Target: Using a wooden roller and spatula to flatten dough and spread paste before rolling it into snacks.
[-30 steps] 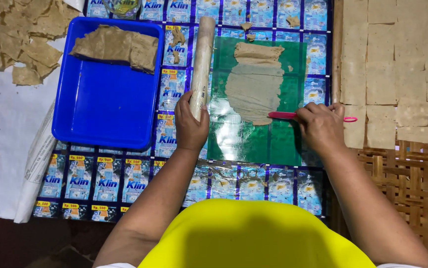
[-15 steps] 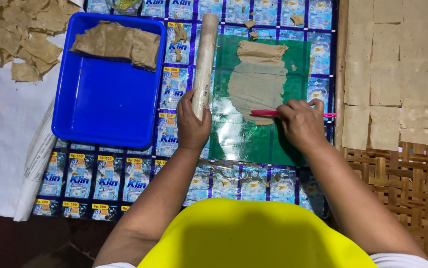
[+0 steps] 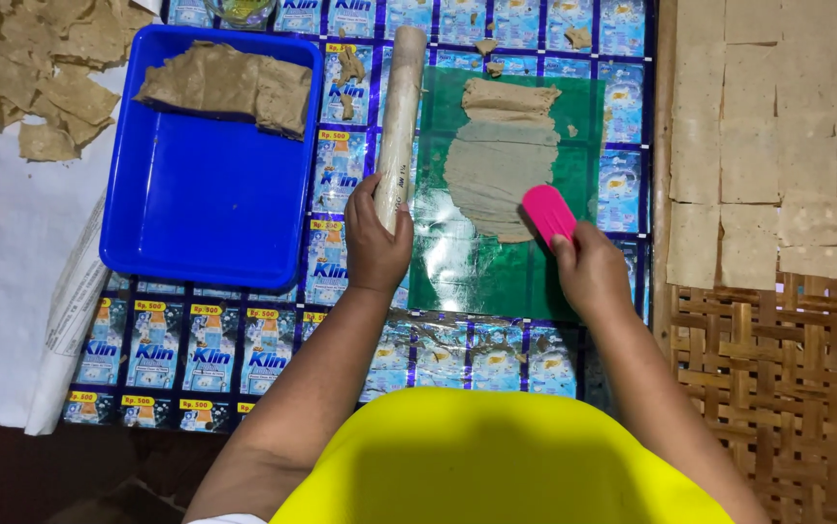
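Left hand wrapped around lower end of pale cylindrical rolling pin, centre frame, lying on glossy mat of blue sachet wrappers. Right hand pinches flat pink plastic scraper, its edge touching thin flattened grey-brown dough sheet on green plastic sheet. Blue rectangular plastic tray upper left holds folded dough. Cut dough squares on woven bamboo mat at right.

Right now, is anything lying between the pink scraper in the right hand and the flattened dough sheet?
Nothing visible does. The right hand holds the pink scraper with its end at the lower right edge of the dough sheet on the green plastic.
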